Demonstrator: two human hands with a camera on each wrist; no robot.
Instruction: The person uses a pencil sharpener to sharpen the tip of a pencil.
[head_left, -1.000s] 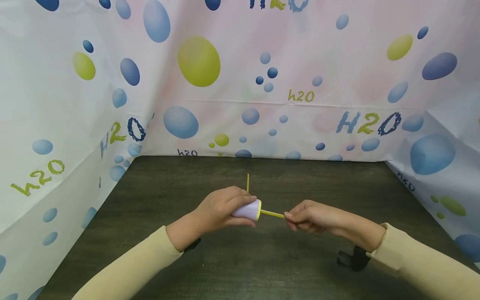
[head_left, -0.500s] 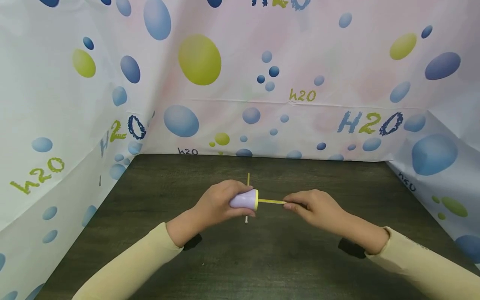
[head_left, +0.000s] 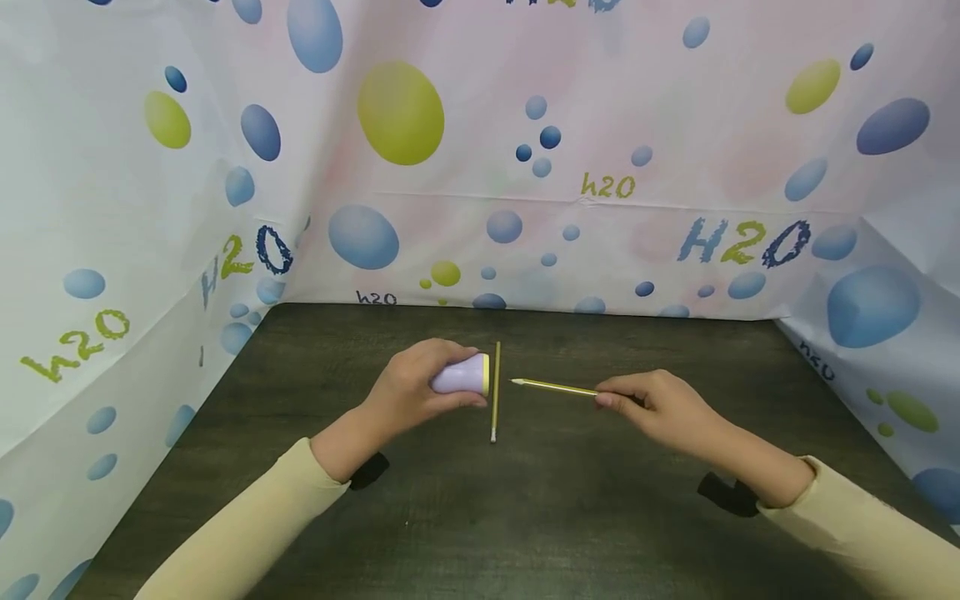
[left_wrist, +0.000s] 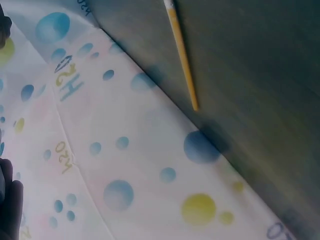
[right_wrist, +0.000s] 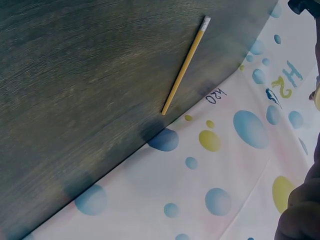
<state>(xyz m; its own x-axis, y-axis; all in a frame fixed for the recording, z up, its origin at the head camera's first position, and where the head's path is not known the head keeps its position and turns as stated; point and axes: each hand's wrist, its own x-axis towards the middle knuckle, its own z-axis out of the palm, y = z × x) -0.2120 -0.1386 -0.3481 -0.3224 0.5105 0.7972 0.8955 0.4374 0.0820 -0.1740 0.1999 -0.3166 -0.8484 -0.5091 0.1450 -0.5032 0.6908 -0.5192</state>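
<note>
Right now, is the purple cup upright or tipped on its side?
Tipped on its side: the left hand holds the purple cup sideways, its yellow rim facing the right hand rather than up.

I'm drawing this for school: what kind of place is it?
Perhaps a screened-off workspace indoors: there's a dark tabletop, with a bubble-printed sheet hanging round its back and sides.

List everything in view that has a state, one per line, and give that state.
Lilac container: tipped on its side, yellow-rimmed end facing the held pencil.
Held pencil: apart from the container; its pale end, pointing toward it, looks sharpened.
Loose pencil: lying on the table, untouched, pale-tipped end nearer the person.
Left hand: gripping the lilac container.
Right hand: pinching the held pencil.
</note>
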